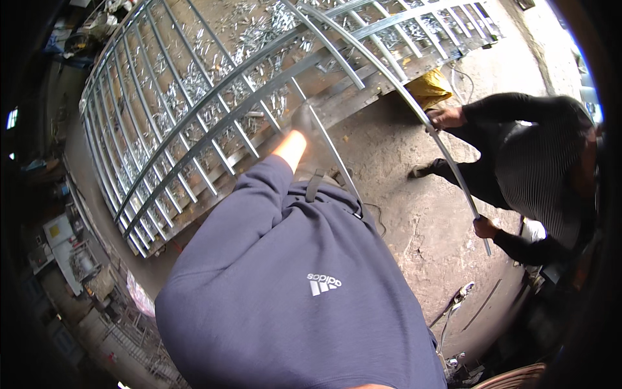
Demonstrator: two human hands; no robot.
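My left hand [301, 120], in a dark grey glove and smeared by motion, is at the near edge of a low work table. A thin straight metal bar [334, 154] passes through its grip; its fingers seem closed round it, though blur hides the details. From the table side the bar slants down toward my waist, where its near end is hidden by my sweatshirt. Beside the hand lies a large frame [214, 133] of silvery metal, with two long curved rails crossed by several thinner bars. My right hand is out of view.
To the right, a person in dark clothes holds a long curved metal rail [456, 170] with both hands, its far end over the table [350, 110]. Short metal pieces [259, 32] litter the tabletop. A yellow bag [429, 89] and cables [453, 305] are on the floor.
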